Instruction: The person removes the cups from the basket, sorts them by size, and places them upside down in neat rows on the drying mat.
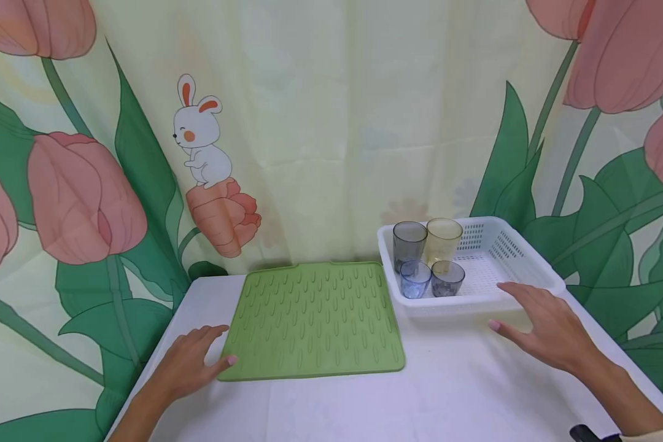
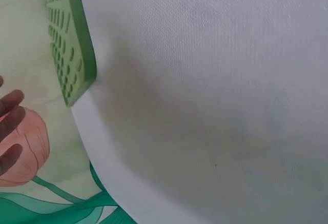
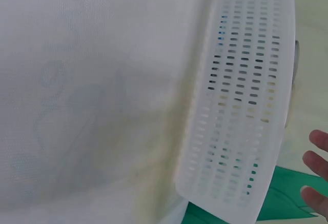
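My left hand (image 1: 190, 362) hovers by the lower left corner of a green ridged drying mat (image 1: 315, 322), its fingers relaxed and holding nothing. At the right, my right hand (image 1: 549, 331) is held near the front right of a white plastic basket (image 1: 508, 270), fingers spread and without anything in them. Inside the basket's left part stand a tall grey glass (image 1: 409, 242), a tall yellow glass (image 1: 444, 238), a short blue glass (image 1: 415, 281) and a short grey glass (image 1: 447, 279). Fingertips of each hand show at the edges of the wrist views.
A white cloth covers the table (image 1: 331, 411), and the mat and basket lie side by side on it. Behind hangs a curtain (image 1: 320, 135) printed with tulips and a rabbit. The basket's slotted wall (image 3: 241, 90) fills much of the right wrist view.
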Available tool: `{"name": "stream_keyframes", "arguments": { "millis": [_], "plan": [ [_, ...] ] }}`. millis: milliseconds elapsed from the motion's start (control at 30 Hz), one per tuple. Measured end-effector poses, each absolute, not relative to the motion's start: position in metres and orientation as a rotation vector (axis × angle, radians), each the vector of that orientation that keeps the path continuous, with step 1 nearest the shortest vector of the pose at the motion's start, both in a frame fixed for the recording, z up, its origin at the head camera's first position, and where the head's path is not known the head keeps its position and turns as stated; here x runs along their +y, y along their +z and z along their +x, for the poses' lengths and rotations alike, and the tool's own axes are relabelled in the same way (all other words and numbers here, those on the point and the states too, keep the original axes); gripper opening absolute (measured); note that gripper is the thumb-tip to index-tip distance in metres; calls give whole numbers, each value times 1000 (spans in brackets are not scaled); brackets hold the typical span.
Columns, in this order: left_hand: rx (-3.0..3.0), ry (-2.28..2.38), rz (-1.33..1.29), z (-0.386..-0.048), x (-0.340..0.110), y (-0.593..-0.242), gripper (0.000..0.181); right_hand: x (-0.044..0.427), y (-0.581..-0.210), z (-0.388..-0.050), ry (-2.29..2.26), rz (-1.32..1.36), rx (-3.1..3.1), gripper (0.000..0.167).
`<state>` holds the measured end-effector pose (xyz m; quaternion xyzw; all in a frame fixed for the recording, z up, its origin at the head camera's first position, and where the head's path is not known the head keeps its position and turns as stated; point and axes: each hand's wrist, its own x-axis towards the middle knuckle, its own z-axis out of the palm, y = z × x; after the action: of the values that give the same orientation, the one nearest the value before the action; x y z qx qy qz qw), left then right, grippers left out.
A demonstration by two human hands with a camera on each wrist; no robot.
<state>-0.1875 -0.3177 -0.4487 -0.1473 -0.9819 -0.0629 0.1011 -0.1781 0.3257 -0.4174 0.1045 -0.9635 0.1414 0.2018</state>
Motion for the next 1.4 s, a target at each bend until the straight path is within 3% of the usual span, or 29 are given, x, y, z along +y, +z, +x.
{"name": "stream_keyframes", "arguments": {
  "millis": [1400],
  "plan": [
    [-2869, -384, -614, -213, -256, -444, 65, 311, -409, -201, 431, 273, -2741, 73]
  ]
}}
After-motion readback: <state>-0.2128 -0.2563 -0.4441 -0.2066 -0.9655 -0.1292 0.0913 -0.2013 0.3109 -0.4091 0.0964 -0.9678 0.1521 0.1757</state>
